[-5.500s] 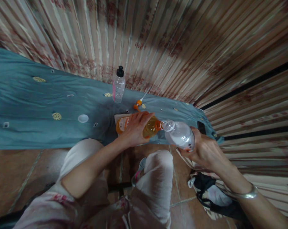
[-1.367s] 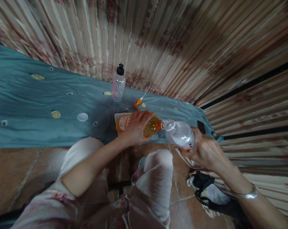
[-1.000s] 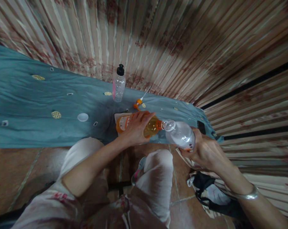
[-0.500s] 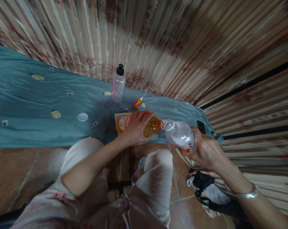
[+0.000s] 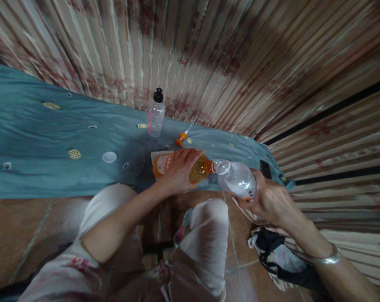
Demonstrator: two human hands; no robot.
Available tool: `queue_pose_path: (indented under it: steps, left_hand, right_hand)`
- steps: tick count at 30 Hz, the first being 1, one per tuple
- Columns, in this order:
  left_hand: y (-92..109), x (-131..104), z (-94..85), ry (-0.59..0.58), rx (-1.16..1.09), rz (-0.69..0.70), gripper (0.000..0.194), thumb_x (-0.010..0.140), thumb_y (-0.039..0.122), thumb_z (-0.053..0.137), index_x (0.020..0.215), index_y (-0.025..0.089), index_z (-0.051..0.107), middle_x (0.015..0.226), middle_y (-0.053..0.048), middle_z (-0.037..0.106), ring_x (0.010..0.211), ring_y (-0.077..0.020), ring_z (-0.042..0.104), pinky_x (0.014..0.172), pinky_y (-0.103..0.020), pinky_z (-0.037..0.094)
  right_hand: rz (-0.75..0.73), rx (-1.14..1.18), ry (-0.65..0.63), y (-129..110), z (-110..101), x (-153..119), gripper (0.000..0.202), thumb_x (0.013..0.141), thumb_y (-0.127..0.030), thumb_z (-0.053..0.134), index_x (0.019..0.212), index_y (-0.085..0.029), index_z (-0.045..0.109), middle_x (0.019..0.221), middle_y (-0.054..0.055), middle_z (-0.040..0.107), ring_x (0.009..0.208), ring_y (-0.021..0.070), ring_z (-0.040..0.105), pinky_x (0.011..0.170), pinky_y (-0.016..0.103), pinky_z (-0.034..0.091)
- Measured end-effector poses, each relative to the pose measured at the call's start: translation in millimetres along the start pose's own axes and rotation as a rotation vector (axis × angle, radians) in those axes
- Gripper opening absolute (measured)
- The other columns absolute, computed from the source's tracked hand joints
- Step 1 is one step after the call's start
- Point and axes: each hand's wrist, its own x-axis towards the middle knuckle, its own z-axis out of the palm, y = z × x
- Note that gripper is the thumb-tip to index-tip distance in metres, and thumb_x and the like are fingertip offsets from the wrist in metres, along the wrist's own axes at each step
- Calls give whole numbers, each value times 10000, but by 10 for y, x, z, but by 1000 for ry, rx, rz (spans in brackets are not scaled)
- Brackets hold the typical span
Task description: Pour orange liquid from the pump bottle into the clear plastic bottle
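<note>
My left hand (image 5: 183,170) wraps over an orange bottle (image 5: 200,168) of amber liquid with a white label, lying nearly level. Its orange neck meets the open mouth of a clear plastic bottle (image 5: 238,179), which is tilted towards it. My right hand (image 5: 263,195) grips that clear bottle round its base end. Whether liquid flows between the two mouths I cannot tell. Just behind my left hand lies an orange pump top (image 5: 181,137) with a thin clear tube. A transparent bottle with a black cap (image 5: 156,115) stands upright farther back.
A teal patterned cloth (image 5: 35,134) covers the long table. On it lie a small white round lid (image 5: 109,157) and a dark flat object (image 5: 265,169) at the right. Pleated curtains (image 5: 177,50) hang behind. A black and white cloth bundle (image 5: 278,251) sits low at the right.
Both hands hold nearly the same pose, with the two bottle mouths still together. The whole view has shifted down slightly.
</note>
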Motion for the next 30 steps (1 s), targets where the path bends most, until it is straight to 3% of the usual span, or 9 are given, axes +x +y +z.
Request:
queue_pose_path:
  steps: [9,17,30]
  left_hand:
    - [-16,-3,13,14,-3,33,858,656,254,731,1415,200,335,1359,-121,457,1231,-306,429,1080,-483,334]
    - [-8,-6,12,5,12,11,857,662,262,725,1420,232,325,1373,-110,447,1252,-306,421,1087,-493,326]
    - [-2,-6,9,24,31,36,848,653,243,722,1404,201,332,1351,-119,467,1221,-307,441,1061,-479,352]
  right_hand:
    - [-19,-19,16,10,1,-6,537,766,-398,548,1185,-67,491,705,92,659,601,258,625,515,326,424]
    - [-14,-34,18,11,19,-21,626,787,-491,552,1206,-32,478,687,100,661,578,254,619,499,321,416]
    - [-19,-23,29,7,23,-15,640,796,-503,530,1196,-4,494,684,124,675,573,264,634,504,324,438]
